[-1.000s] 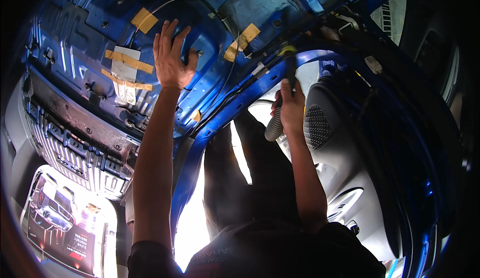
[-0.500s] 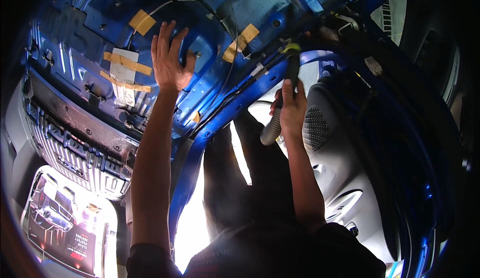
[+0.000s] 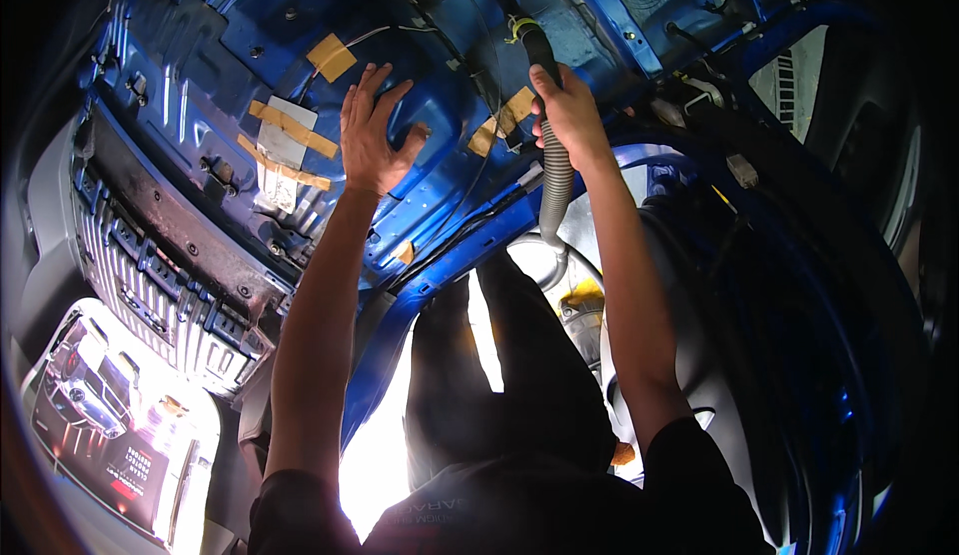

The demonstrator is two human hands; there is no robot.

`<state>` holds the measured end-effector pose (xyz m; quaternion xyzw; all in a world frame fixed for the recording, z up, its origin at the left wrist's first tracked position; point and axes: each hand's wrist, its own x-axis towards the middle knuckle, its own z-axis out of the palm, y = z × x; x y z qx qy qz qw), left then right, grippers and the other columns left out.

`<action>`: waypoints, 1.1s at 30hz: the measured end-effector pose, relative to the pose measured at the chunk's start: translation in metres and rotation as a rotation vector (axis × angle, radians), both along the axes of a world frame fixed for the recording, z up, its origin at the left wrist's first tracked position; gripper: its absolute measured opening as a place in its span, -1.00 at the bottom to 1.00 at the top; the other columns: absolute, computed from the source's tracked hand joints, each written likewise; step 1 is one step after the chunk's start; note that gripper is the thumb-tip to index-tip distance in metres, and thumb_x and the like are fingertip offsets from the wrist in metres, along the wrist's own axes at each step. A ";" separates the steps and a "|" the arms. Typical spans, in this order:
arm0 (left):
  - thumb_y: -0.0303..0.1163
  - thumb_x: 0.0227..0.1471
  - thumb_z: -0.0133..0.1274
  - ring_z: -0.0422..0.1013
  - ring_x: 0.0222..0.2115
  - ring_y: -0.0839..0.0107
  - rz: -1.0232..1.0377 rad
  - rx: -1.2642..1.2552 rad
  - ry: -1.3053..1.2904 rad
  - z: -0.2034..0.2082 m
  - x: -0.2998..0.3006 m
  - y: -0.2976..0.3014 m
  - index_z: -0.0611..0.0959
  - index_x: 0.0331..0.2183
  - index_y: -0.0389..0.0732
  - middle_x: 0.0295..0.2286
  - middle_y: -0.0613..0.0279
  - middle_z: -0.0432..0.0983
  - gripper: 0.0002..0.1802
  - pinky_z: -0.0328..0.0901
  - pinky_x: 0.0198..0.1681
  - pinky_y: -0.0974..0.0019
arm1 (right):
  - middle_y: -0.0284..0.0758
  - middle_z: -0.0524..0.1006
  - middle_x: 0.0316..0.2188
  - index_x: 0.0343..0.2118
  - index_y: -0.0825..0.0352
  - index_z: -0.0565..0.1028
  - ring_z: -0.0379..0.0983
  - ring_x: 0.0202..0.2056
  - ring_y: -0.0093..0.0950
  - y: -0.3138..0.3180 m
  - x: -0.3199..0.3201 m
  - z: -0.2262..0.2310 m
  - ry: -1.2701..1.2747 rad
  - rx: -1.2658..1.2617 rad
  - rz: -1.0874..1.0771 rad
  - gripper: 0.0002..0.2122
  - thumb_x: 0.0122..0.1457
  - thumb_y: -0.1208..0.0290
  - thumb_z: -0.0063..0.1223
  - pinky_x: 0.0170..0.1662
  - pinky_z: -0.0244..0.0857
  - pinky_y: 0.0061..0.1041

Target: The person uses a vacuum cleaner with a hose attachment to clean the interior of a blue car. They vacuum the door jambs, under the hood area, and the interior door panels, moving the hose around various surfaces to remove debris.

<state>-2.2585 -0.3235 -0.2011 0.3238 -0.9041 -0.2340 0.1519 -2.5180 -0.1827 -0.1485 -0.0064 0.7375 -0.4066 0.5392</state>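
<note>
My right hand [image 3: 571,120] is wrapped round a grey ribbed vacuum hose [image 3: 556,190]. Its dark tube end [image 3: 511,5], with a yellow-green band, reaches to the bare blue metal floor [image 3: 440,105] of a car. The hose trails down past the sill toward the doorway. My left hand [image 3: 378,140] rests on the blue metal with fingers spread, holding nothing. Left of that hand, tan tape strips [image 3: 290,127] hold down a white box-like part [image 3: 285,150]. Another tape piece [image 3: 332,57] sits beyond the fingertips, over a thin wire.
A blue door sill [image 3: 470,245] with dark cable runs crosses the middle. Crossed tape [image 3: 504,120] lies near the hose. At left stands a ribbed metal panel [image 3: 150,295]. A yellow-and-dark object [image 3: 582,305] shows outside, beside a dark door [image 3: 779,335] on the right.
My right hand has moved up and inward with the hose, its end now farther over the floor. The view has shifted slightly, and my left hand stays spread on the metal.
</note>
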 end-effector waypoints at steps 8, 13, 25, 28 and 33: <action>-0.18 0.20 0.20 0.20 0.46 0.04 -0.004 -0.148 -0.032 -0.004 -0.033 -0.062 0.56 0.27 -0.08 0.34 0.11 0.38 -0.37 -0.01 0.56 -0.17 | -0.46 0.48 -0.50 0.13 0.24 0.52 0.42 -0.63 -0.60 -0.004 -0.006 0.007 0.030 0.011 0.054 -0.53 0.46 -0.07 0.24 -0.57 0.37 -0.49; -0.10 0.26 0.12 0.18 0.48 0.13 -0.032 -0.153 -0.174 -0.021 -0.039 -0.068 0.53 0.30 -0.10 0.36 0.13 0.36 -0.36 -0.06 0.61 -0.13 | -0.46 0.48 -0.51 0.18 0.25 0.51 0.41 -0.65 -0.60 -0.014 -0.019 0.002 0.108 0.054 -0.010 -0.53 0.47 -0.03 0.23 -0.60 0.35 -0.49; -0.16 0.26 0.10 0.23 0.46 0.17 0.003 -0.117 -0.212 -0.014 -0.044 -0.071 0.61 0.21 -0.18 0.31 0.13 0.44 -0.44 -0.03 0.60 -0.11 | 0.06 0.74 -0.22 0.24 0.22 0.56 0.67 -0.07 0.20 0.026 -0.052 0.006 0.670 0.246 0.296 -0.49 0.44 -0.07 0.14 0.03 0.51 0.09; -0.18 0.25 0.11 0.23 0.46 0.18 0.008 -0.120 -0.206 -0.015 -0.046 -0.072 0.61 0.20 -0.18 0.31 0.13 0.44 -0.45 -0.01 0.59 -0.12 | 0.10 0.73 -0.26 0.30 0.21 0.51 0.68 -0.12 0.21 0.050 -0.042 0.022 0.811 0.352 0.413 -0.48 0.45 -0.03 0.12 -0.02 0.53 0.15; -0.17 0.25 0.10 0.27 0.44 0.15 0.028 -0.091 -0.199 -0.016 -0.045 -0.072 0.64 0.19 -0.15 0.30 0.15 0.48 -0.47 0.00 0.57 -0.15 | 0.15 0.71 -0.27 0.30 0.29 0.48 0.67 -0.17 0.23 0.058 -0.016 0.034 0.885 0.343 0.415 -0.49 0.47 0.03 0.12 -0.11 0.54 0.16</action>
